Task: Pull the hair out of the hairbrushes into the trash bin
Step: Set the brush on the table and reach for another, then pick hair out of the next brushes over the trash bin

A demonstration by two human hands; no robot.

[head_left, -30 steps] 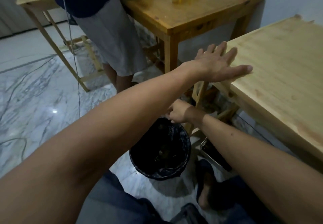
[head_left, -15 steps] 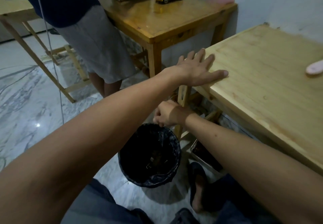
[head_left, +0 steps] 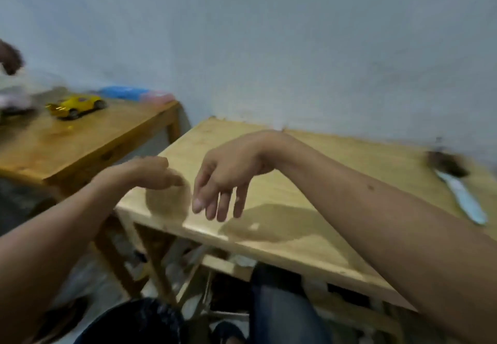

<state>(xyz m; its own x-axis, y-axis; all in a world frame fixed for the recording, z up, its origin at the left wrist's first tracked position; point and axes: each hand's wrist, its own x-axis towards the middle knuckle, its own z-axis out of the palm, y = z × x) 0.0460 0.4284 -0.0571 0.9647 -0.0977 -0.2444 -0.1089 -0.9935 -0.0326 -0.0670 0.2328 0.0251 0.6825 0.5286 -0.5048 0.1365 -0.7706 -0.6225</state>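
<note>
A hairbrush (head_left: 460, 192) lies at the far right of the light wooden table (head_left: 309, 225), its dark head full of hair toward the wall and its pale handle toward me. My right hand (head_left: 227, 179) hovers over the table's near left part, fingers hanging loose and holding nothing. My left hand (head_left: 150, 173) is blurred and floats just off the table's left corner, fingers stretched to the right, with nothing seen in it. The trash bin (head_left: 134, 322), lined with a black bag, sits on the floor below my left forearm, partly cut off by the bottom edge.
A darker wooden table (head_left: 80, 142) stands to the left with a yellow toy car (head_left: 76, 105) and blue and pink boxes (head_left: 134, 93). Another person's hand (head_left: 9, 57) shows at the left edge. A pale wall runs behind both tables. My knee (head_left: 279, 306) is under the table.
The view has swung up toward the wall. My right hand rose from above the bin to over the table with its fingers loosened. My left hand lifted off the table's corner.
</note>
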